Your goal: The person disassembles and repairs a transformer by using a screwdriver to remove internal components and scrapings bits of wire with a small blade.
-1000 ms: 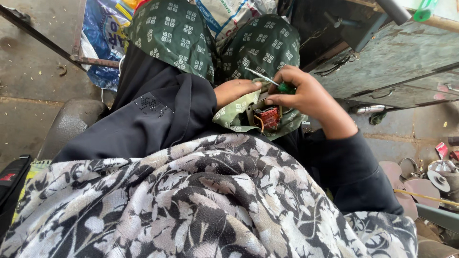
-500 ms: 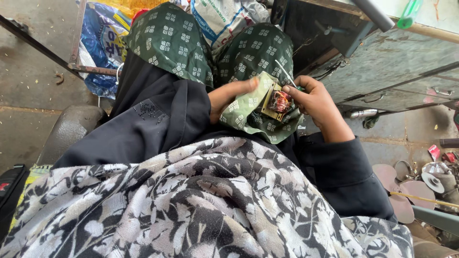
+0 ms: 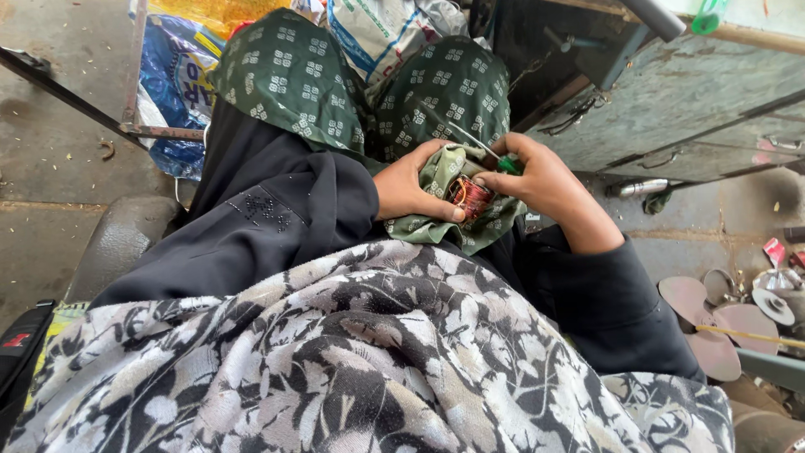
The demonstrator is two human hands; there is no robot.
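A bare concrete floor carries a blue plastic sack at the top left, a small silver cylinder to the right, and, at the right edge, what look like pinkish fan blades.

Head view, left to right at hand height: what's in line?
Blue plastic sack → left hand → small copper-wound coil → right hand gripping a green-handled screwdriver → silver metal cylinder on the floor.
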